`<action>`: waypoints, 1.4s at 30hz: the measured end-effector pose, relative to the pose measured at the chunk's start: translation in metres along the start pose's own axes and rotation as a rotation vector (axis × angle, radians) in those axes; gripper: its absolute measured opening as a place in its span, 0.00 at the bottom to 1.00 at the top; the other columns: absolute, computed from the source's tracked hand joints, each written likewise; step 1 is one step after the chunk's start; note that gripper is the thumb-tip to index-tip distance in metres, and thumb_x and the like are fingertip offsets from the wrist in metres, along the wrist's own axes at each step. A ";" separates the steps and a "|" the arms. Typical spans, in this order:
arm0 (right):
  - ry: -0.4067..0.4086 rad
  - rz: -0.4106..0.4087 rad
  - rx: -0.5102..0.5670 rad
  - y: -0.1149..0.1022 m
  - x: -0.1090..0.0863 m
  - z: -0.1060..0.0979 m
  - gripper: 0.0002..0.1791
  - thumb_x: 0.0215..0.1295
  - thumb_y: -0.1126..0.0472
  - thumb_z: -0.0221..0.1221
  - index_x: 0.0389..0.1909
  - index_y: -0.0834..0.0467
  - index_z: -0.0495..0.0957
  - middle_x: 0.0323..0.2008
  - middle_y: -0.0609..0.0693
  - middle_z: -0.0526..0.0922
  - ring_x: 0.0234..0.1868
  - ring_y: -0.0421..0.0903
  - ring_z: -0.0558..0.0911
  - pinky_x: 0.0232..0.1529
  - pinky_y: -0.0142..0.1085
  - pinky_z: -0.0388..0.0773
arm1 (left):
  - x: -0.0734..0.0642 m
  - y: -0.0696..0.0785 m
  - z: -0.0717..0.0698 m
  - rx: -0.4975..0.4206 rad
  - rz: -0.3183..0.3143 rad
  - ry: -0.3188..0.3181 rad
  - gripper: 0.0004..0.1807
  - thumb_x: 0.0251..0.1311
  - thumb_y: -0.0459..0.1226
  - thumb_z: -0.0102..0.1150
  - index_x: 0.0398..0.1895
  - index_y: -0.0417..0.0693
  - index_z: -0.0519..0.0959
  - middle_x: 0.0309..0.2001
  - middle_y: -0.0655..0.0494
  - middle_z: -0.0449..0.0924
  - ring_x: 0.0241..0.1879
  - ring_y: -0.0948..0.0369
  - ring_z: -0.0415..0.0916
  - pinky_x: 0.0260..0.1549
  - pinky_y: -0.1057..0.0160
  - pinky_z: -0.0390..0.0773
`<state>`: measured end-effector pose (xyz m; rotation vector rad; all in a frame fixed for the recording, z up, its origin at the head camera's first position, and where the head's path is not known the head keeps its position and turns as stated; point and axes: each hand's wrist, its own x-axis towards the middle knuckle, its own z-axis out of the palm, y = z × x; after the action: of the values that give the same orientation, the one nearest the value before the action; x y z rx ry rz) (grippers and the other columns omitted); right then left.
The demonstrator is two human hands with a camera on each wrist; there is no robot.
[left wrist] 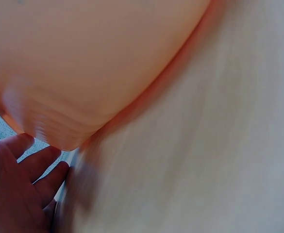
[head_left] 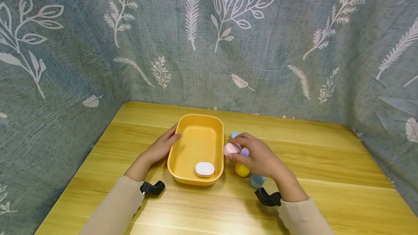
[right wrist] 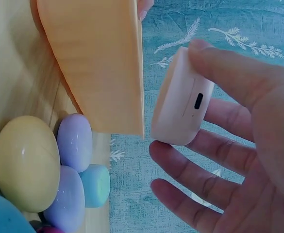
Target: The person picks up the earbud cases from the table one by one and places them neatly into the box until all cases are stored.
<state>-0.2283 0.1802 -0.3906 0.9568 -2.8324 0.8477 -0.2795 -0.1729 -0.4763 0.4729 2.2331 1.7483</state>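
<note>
Pale pink in the right hand (head_left: 256, 157): pinching a small case (head_left: 230, 149) between thumb and fingers, just outside the yellow tray (head_left: 196, 140) at its three o'clock. With the left hand (head_left: 160, 148), gripping the tray's wall at nine o'clock. Inside, toward five o'clock, a white case (head_left: 204, 168). Outside, around four o'clock, a yellow rounded piece (head_left: 242, 170) and a grey-blue one (head_left: 257, 181), on a wooden table (head_left: 343, 191).
</note>
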 end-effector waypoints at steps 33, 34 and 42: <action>0.082 -0.032 0.030 -0.015 0.007 0.011 0.23 0.69 0.46 0.67 0.61 0.50 0.82 0.51 0.40 0.81 0.43 0.38 0.78 0.42 0.34 0.80 | 0.002 -0.003 -0.002 0.011 -0.009 0.005 0.33 0.84 0.48 0.37 0.86 0.65 0.42 0.85 0.57 0.41 0.82 0.51 0.50 0.77 0.43 0.59; 0.079 -0.030 0.030 -0.015 0.007 0.011 0.23 0.69 0.46 0.67 0.61 0.49 0.82 0.52 0.40 0.81 0.43 0.38 0.78 0.42 0.34 0.80 | 0.002 -0.003 -0.002 0.010 -0.009 0.003 0.33 0.84 0.48 0.37 0.86 0.64 0.42 0.85 0.57 0.41 0.82 0.51 0.50 0.77 0.43 0.60; 0.073 -0.011 0.026 -0.021 0.013 0.015 0.25 0.69 0.44 0.66 0.62 0.50 0.82 0.54 0.42 0.81 0.45 0.39 0.79 0.42 0.38 0.79 | 0.001 -0.002 -0.001 0.008 -0.012 0.001 0.33 0.84 0.48 0.37 0.86 0.65 0.42 0.85 0.57 0.41 0.82 0.51 0.50 0.77 0.43 0.59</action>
<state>-0.2246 0.1521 -0.3910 0.9238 -2.7595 0.9008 -0.2813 -0.1742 -0.4778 0.4597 2.2401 1.7351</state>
